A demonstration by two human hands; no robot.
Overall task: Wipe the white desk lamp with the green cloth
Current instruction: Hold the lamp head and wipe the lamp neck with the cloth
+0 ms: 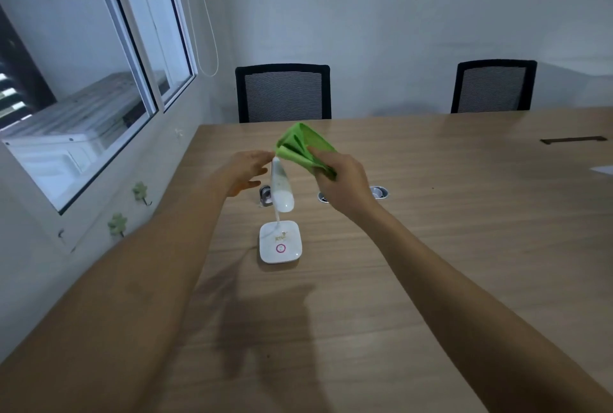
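Note:
The white desk lamp (281, 188) stands on the wooden table (431, 246), its square base with a pink ring button nearest me and its long head tilted up and away. My right hand (343, 180) holds the bunched green cloth (300, 147) just right of the far tip of the lamp head; the cloth's lower corner is at that tip. My left hand (247, 172) is to the left of the lamp head, fingers spread, fingertips close to the tip; whether they touch it is unclear.
Two black mesh chairs (283, 92) (494, 85) stand at the table's far side. Round cable grommets (378, 193) sit in the tabletop behind the lamp, a dark slot (574, 139) at far right. A window (83, 80) and wall run along the left.

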